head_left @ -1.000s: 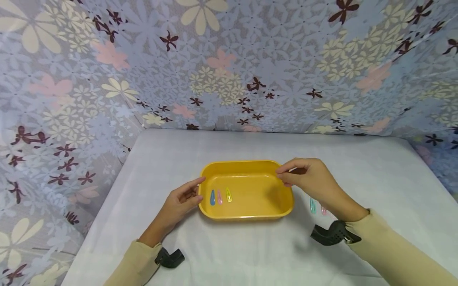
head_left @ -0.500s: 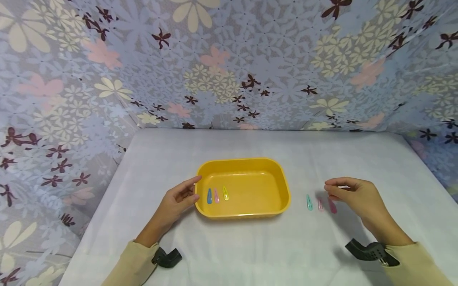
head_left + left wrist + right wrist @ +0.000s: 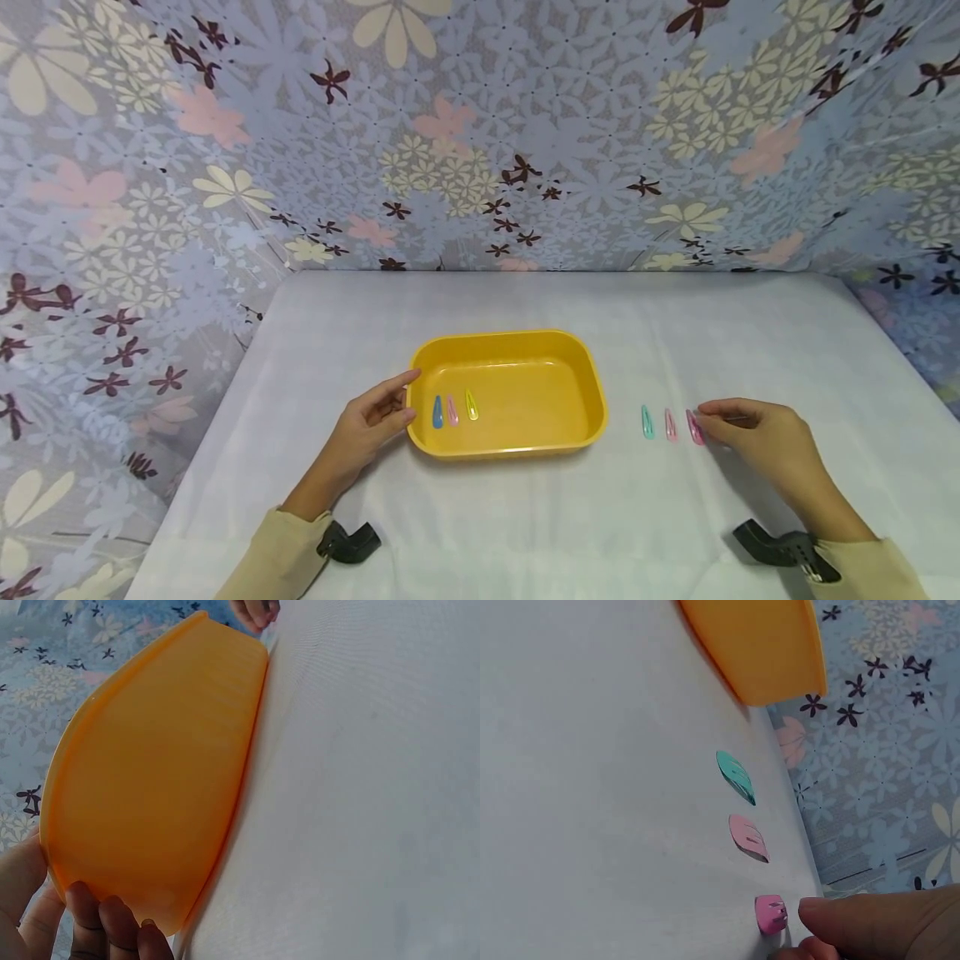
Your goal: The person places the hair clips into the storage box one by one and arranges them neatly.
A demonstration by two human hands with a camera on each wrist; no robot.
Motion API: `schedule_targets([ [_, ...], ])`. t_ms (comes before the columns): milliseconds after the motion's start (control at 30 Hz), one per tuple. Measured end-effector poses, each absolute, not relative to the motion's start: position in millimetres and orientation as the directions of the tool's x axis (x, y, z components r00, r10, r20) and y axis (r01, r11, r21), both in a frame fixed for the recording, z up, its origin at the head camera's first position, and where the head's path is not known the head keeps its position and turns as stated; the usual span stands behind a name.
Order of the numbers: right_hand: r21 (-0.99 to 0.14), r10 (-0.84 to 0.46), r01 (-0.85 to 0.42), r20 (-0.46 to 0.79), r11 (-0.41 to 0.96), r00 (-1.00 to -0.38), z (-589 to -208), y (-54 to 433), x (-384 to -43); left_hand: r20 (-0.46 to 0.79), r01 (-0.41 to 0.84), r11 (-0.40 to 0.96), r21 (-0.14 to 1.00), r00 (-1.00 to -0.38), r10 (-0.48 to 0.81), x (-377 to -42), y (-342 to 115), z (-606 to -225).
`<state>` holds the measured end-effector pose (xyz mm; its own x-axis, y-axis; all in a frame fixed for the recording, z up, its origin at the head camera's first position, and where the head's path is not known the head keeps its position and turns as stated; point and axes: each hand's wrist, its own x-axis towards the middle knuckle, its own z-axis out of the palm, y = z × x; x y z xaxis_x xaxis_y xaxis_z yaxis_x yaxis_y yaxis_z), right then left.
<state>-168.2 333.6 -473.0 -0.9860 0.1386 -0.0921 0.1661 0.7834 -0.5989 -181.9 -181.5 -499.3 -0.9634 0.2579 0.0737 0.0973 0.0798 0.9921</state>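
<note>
At the left end of a yellow tray (image 3: 517, 450), my left hand (image 3: 367, 425) grips the rim and end wall with thumb and fingers; its curled fingers press the outer wall in the left wrist view. Inside the tray lie a blue hair clip (image 3: 438, 412), a light pink hair clip (image 3: 452, 410) and a yellow hair clip (image 3: 471, 404). My right hand (image 3: 765, 433) is at a magenta hair clip (image 3: 771, 913) on the table, thumb and fingertips close beside it. Left of that clip lie a pink hair clip (image 3: 748, 838) and a teal hair clip (image 3: 736, 777).
A white cloth (image 3: 525, 525) covers the table. Behind it and at the sides hangs a flower-patterned cloth (image 3: 480, 133). Black wrist mounts (image 3: 786, 552) sit at both sleeves.
My right hand has moved from the tray's right rim to the right and down to the magenta clip. The left hand stays at the tray's end. The view has shifted slightly.
</note>
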Motion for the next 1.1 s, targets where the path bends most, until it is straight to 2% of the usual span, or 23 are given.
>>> schedule_targets([
  [600,-0.508,0.016,-0.007,0.041,0.861,-0.999,-477,322,-167,0.081,0.108,0.095,0.99,-0.963,0.256,-182,-182,-500],
  [1100,-0.528,-0.031,-0.028,0.002,0.849,-1.0,-475,326,-167,0.089,0.11,0.06,0.992,-0.958,0.273,-182,-182,-500],
])
